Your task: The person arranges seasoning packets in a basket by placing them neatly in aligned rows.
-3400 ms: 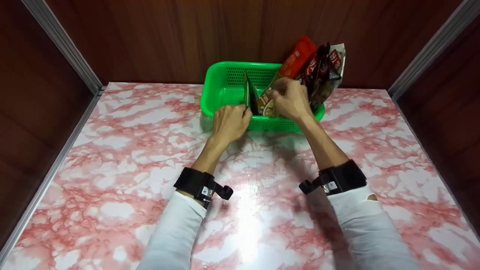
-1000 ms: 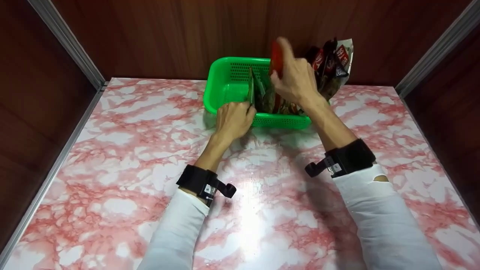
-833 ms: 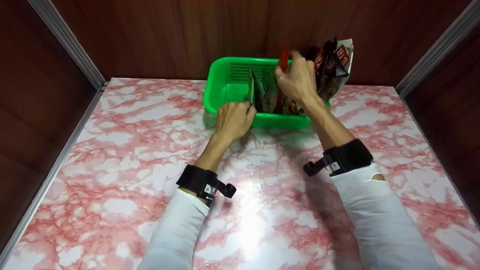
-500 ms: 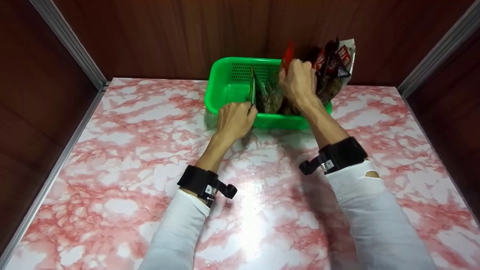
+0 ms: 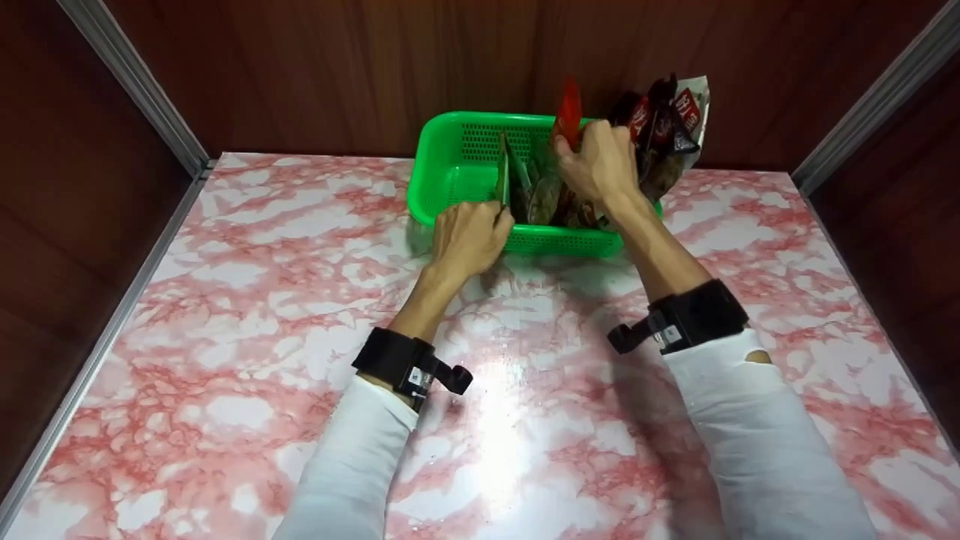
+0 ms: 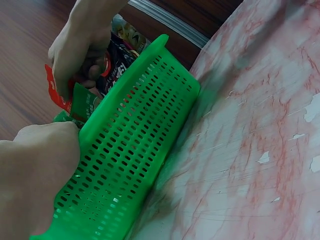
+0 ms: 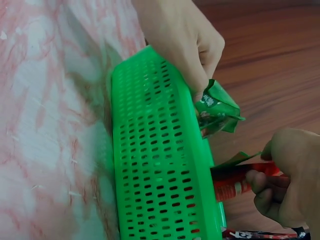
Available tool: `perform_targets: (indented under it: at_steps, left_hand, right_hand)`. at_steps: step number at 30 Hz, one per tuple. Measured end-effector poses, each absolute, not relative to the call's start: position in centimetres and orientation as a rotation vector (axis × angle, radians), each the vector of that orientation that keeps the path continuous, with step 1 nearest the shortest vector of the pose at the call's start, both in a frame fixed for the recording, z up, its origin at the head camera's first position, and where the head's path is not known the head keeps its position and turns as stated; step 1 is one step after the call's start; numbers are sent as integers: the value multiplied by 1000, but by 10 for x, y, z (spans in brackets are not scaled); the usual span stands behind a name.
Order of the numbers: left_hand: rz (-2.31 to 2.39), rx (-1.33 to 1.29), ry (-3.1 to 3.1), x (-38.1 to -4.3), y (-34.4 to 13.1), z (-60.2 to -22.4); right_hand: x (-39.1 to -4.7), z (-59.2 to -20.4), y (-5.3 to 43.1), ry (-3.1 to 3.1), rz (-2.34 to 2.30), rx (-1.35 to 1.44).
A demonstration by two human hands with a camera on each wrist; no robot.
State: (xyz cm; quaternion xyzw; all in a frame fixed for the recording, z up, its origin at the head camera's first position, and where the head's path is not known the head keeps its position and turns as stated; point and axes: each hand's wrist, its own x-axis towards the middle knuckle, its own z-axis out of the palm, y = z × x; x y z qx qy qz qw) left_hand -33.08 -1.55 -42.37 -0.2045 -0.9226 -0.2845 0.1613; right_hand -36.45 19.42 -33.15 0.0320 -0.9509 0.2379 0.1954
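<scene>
A green perforated basket (image 5: 433, 161) stands by the back wall with several food packets upright in it. My left hand (image 5: 466, 238) is at its front rim and pinches the near edge of a green packet (image 7: 219, 107), seen edge-on in the head view. Farther right, my right hand (image 5: 600, 161) grips a red packet (image 5: 568, 109) with curled fingers, and its top sticks up above the rim. Another green packet (image 6: 84, 102) stands beside the red one in the left wrist view. The lower parts of the packets are hidden by the basket wall.
Dark packets (image 5: 661, 127) and a white-edged one (image 5: 697, 112) lean out over the basket's right end. Brown panel walls (image 5: 337, 75) enclose the back and both sides. The pink-and-white marbled table (image 5: 262, 322) spreads out in front.
The red packet, earlier leaning right against the dark packets, now stands farther left in my right hand. Its fingers were extended a second ago and are now curled. My left hand has stayed at the rim.
</scene>
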Motion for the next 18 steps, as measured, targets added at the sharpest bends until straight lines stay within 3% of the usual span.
perform_targets:
  at_steps: [11,18]
  left_hand:
    - [-796,-548,-2659,-331,-12,-419]
    - [-857,-570,-2704,-333,-6,-413]
  right_hand:
    - [-329,-332,198,-2687,554,54]
    - [-326,-346,193,-2765,694,153]
